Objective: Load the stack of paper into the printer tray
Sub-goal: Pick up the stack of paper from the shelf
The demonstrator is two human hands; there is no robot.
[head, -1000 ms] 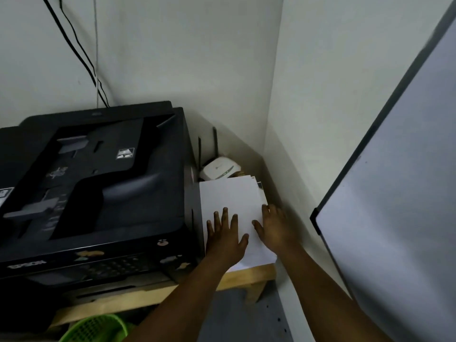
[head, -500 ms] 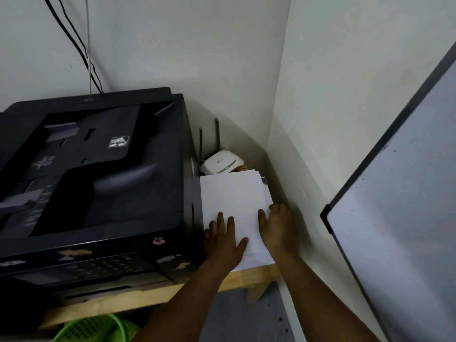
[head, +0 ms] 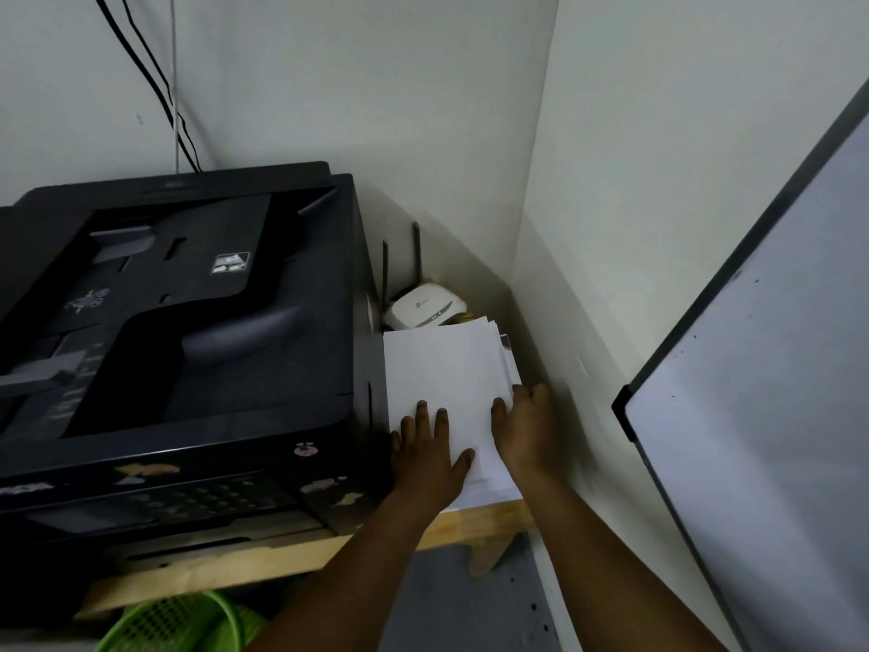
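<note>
A stack of white paper [head: 444, 364] lies on the wooden table [head: 484, 515], squeezed between the big black printer [head: 188, 350] and the right wall. My left hand [head: 430, 456] rests flat on the stack's near left part, fingers spread. My right hand [head: 524, 430] lies on the stack's right edge; its thumb is on top of the sheets and the other fingers reach over the side, where their tips are hidden. The printer's front slot [head: 188, 550] shows low at the front; its paper tray is not visible.
A white router [head: 425, 310] with two dark antennas stands behind the paper in the corner. A whiteboard [head: 762, 416] leans at the right. A green basket [head: 178, 623] sits under the table. Cables [head: 155, 82] hang down the wall behind the printer.
Both hands slid slightly toward the near end of the stack; my right hand moved out to the stack's right edge. The paper has stayed in place.
</note>
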